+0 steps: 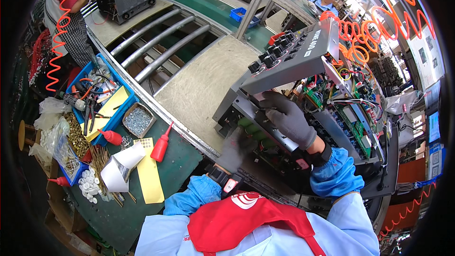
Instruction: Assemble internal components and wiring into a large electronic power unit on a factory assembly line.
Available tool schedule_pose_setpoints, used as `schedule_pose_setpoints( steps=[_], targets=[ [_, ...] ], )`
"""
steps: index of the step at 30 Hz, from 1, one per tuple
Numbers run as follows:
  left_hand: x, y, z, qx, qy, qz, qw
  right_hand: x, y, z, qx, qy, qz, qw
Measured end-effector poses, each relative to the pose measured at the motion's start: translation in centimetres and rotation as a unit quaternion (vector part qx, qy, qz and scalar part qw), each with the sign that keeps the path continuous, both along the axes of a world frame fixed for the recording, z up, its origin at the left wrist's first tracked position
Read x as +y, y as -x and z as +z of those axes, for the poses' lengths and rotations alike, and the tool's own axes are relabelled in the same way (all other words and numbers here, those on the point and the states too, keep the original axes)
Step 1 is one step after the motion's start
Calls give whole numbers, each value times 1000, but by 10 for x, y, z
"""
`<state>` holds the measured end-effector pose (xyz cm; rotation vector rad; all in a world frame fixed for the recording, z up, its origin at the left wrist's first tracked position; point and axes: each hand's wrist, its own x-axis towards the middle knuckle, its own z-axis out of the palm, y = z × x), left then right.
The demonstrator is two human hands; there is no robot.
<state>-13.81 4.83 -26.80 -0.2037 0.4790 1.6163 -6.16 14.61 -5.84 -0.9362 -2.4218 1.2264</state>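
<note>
An open grey machine housing (303, 57) stands before me with its side uncovered, showing green circuit boards (350, 125) and wiring. My right hand (286, 118), in a grey glove, rests at the metal rail along the housing's near lower side. Its fingers are bent together at the rail; whatever they pinch is hidden. My left hand (233, 150), gloved too, is lower and to the left beside green cylindrical parts (253, 132) inside the frame. Motion smears its fingers. Black knobs (270, 59) line the front panel.
A green bench (175, 166) at left holds a blue tool bin (116, 118), a box of screws (138, 120), red squeeze bottles (161, 147) and yellow sheets (149, 175). Rollers (151, 42) lie beyond. Orange coiled hoses (360, 33) hang at right. Two people are farther off.
</note>
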Motion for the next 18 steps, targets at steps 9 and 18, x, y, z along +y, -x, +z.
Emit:
schedule_pose_setpoints(
  steps=[9,18],
  targets=[
    [2,-1,-5,-2,-12,1,1000,10,-4,-9,-36,-49,35,998],
    [1,0,-7,-17,-12,17,1000,9,-4,-6,-31,127,-20,991]
  ],
)
